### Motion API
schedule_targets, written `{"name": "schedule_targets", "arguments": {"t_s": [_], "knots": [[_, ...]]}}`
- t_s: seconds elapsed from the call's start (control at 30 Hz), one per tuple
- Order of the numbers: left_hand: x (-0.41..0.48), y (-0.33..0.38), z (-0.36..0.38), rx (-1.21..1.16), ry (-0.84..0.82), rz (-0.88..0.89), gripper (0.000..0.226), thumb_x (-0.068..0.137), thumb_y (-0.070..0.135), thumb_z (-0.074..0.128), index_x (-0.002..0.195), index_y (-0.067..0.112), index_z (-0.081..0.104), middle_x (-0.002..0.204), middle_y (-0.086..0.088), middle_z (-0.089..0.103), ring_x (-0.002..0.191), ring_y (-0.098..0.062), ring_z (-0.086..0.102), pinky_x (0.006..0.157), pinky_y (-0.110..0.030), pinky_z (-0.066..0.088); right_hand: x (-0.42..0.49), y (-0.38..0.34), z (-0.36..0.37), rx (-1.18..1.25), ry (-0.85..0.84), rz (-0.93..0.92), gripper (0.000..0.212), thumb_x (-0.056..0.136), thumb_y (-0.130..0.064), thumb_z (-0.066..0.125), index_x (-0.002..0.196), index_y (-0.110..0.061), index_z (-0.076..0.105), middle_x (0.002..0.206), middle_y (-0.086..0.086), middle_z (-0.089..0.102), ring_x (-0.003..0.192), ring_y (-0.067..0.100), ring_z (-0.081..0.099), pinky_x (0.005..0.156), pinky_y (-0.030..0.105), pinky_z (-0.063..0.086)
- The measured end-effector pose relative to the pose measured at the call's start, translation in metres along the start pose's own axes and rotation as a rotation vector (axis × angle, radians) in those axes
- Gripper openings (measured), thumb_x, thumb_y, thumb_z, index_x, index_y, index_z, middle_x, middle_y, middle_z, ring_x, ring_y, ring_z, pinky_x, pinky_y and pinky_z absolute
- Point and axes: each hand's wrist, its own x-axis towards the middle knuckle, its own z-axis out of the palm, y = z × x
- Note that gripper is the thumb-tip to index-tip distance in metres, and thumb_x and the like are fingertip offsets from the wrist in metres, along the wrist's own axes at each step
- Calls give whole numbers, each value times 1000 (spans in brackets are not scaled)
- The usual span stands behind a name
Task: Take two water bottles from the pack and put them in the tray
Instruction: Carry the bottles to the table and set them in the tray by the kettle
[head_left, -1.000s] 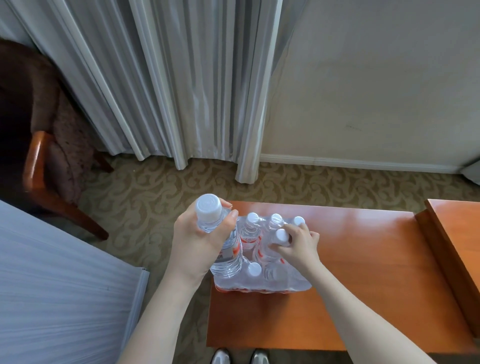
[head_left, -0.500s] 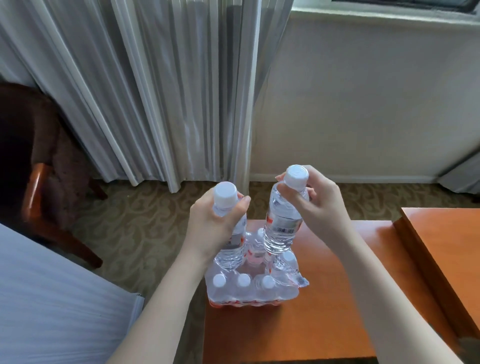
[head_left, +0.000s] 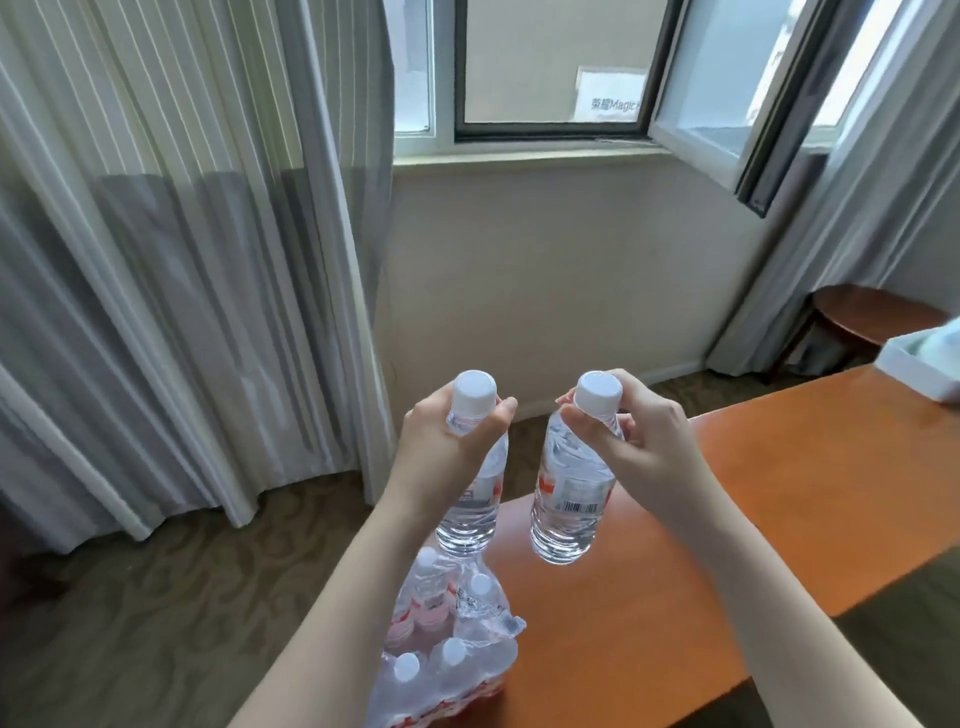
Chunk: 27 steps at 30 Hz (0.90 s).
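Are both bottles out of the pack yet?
Yes. The left hand and right hand each hold a capped bottle upright in the air, above the pack on the table.

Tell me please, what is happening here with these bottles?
A person holds one clear plastic water bottle with a white cap in each hand, both lifted above the orange wooden table. The left hand grips the left bottle, and the right hand grips the right bottle near its neck. The torn plastic-wrapped pack of bottles stands below. A white tray waits at the table's far right.
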Motion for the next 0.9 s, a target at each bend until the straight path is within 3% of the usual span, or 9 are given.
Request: {"name": "schedule_targets", "arguments": {"t_s": [0.07,0.23,0.4,0.6,0.73,0.77,0.83,0.9], "knots": [[6,13,21,-13,-61,35,23,77,37,69,71,16,61,64,6,61,60,-10,57,63,-26,48,-2,2,-27,-50,54,3,40,76,-51,57,87,-13,62,79,-5,69,73,12,64,68,37,54],[15,50,87,-49,-206,126,22,80,32,70,72,13,61,66,2,62,60,-9,57,61,-24,48,-14,13,-101,-98,199,30,45,75,-51,58,88,-8,62,79,0,70,77,21,66,72,48,55],[10,91,175,-97,-349,177,27,80,33,69,74,8,60,64,1,59,60,-11,55,61,-26,46,-43,39,-188,-159,302,58,48,75,-52,56,88,-6,61,80,12,69,79,29,64,71,48,53],[-22,144,312,-146,-466,199,38,74,40,66,75,3,59,62,0,56,59,-12,52,62,-30,44,-97,81,-310,-220,379,123,43,74,-53,56,89,-13,61,80,3,68,75,9,62,61,18,49],[-55,180,405,-171,-553,221,39,75,40,64,76,2,60,62,2,58,60,-11,53,62,-30,44,-138,111,-393,-270,423,180,40,76,-51,57,89,-13,60,83,5,70,78,17,66,68,30,53],[-62,188,427,-168,-569,227,39,76,40,64,76,2,60,61,4,58,59,-10,53,61,-29,44,-149,117,-413,-285,430,196,40,76,-51,57,88,-13,59,83,5,70,78,18,67,67,27,52],[-74,202,465,-172,-603,252,38,78,39,65,78,1,61,61,4,59,58,-8,54,61,-28,45,-167,129,-447,-295,461,226,39,75,-52,56,88,-15,58,83,0,70,77,10,66,60,9,48],[-82,214,499,-169,-626,260,36,82,35,67,82,0,63,65,0,63,60,-8,57,62,-28,47,-182,137,-476,-322,485,233,35,75,-51,57,89,-18,59,82,-5,68,72,0,63,60,3,43]]}}
